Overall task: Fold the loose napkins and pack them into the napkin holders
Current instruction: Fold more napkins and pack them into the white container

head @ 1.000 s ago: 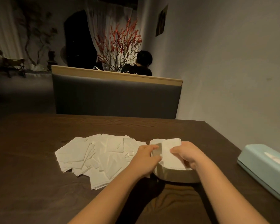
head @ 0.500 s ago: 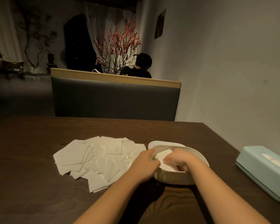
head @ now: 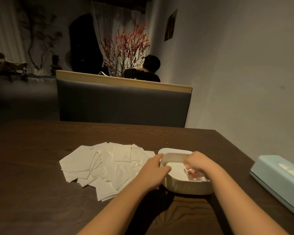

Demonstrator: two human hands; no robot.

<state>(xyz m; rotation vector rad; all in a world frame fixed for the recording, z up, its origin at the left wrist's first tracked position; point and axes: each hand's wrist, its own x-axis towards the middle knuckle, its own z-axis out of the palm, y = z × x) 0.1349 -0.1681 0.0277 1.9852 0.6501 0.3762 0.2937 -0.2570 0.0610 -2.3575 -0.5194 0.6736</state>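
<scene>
A white oval napkin holder (head: 188,188) stands on the dark wooden table (head: 41,192), open at the top. White folded napkins (head: 176,170) lie flat inside it. My right hand (head: 199,164) reaches down into the holder, fingertips pressing on the napkins. My left hand (head: 154,172) rests against the holder's left rim, thumb at its edge. To the left, a spread pile of loose white napkins (head: 102,165) lies on the table, partly under my left hand.
A pale blue tissue box (head: 282,180) sits near the table's right edge. A grey padded bench back (head: 122,102) stands beyond the table's far edge, with a seated person and red-berried branches behind it. A wall runs along the right.
The folded napkin I held above the holder has gone down inside it and now lies flat. My right hand followed it in; my left hand stayed at the holder's left rim.
</scene>
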